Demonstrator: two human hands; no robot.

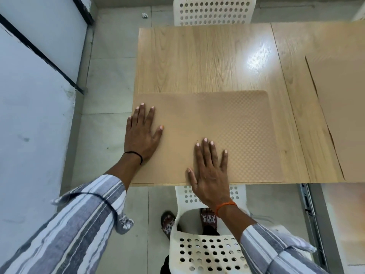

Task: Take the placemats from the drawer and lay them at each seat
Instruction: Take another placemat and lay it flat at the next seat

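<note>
Placemat (pixel 227 125) lay flat under both hands at the near seat, tan and dotted with a tiny check pattern. Both hands were spread open and pressed palm-down on it, holding nothing. The left hand (pixel 141 133) sat on the mat's left end, right by the table's left edge, and the right hand (pixel 210 173) sat at the mat's near edge, partly hanging past the table's front. The mat's long side ran left to right, lined up with the front of the table (pixel 197 56). A white chair (pixel 207 252) with holes stood just below it (feet in sandals showed through). Another white chair (pixel 214 10) waited across the table with no mat before it; that seat lay straight ahead. A second mat (pixel 343 115) lay off to the right, nearer the right hand.
</note>
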